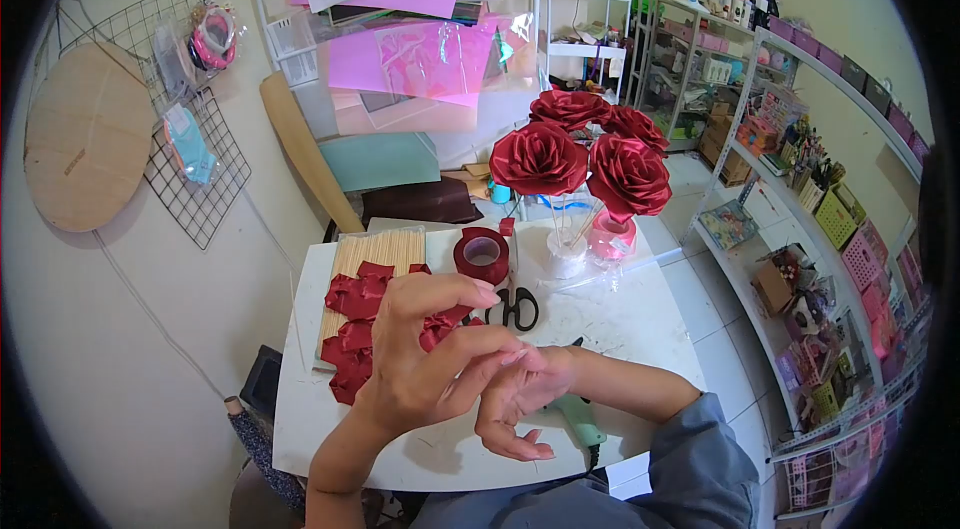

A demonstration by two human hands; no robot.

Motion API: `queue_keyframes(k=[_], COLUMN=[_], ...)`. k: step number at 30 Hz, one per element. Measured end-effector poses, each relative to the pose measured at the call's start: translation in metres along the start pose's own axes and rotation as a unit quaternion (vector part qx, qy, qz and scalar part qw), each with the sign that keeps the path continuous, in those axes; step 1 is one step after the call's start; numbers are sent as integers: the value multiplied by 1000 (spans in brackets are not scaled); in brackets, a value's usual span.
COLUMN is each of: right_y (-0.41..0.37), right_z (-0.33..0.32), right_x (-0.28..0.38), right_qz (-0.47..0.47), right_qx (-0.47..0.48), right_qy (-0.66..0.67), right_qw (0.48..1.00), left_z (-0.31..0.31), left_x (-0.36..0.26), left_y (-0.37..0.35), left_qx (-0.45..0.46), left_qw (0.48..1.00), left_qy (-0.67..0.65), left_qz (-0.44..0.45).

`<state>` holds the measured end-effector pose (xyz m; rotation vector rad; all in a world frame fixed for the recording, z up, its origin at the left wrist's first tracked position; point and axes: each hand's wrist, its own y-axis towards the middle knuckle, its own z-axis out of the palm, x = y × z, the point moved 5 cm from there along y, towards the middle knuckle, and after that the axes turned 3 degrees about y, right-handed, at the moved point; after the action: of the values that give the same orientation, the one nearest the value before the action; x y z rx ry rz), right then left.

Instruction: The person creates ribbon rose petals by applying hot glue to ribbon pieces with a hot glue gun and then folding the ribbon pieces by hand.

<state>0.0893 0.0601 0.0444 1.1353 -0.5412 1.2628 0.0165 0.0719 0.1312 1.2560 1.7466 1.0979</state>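
Note:
Above the front of the white table, my left hand point(425, 354) is raised with its fingers bent and spread apart. Its lower fingertips rest against my right hand point(515, 399), around the palm. My right hand is loosely curled, fingers apart, with nothing visible in it. Behind my left hand lie folded red satin ribbon pieces point(352, 354), partly hidden, on a bundle of thin wooden sticks point(375, 249). Black-handled scissors point(520, 309) lie just beyond my hands, and a roll of red ribbon point(481, 256) is behind them. Under my right forearm is a mint-green glue gun point(580, 419).
Red ribbon roses point(540, 161) on sticks stand in a white cup point(566, 254) at the table's back right, beside a pink roll point(612, 235). Metal shelves point(745, 189) line the right. A wire grid point(205, 169) hangs on the left wall.

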Motion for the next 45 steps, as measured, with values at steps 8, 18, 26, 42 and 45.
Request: queue_keyframes(k=[8, 18, 26, 42, 45], right_y=[1, 0, 0, 0, 0], right_z=[0, 1, 2, 1, 2], right_x=[-1, 1, 3, -4, -3], right_qz=[11, -5, -11, 19, 15], right_qx=[5, 3, 11, 6, 9], right_qy=[-5, 7, 2, -3, -4], right_qw=[1000, 1000, 1000, 1000, 1000], left_z=[1, -6, -13, 1, 4], left_x=[-1, 1, 1, -3, -5], left_y=[0, 2, 0, -3, -3], left_qx=[43, -6, -30, 1, 31], left_qw=[999, 999, 999, 999, 999], left_qy=[15, -22, -28, 8, 18], left_qz=[-25, -23, -33, 31, 24])
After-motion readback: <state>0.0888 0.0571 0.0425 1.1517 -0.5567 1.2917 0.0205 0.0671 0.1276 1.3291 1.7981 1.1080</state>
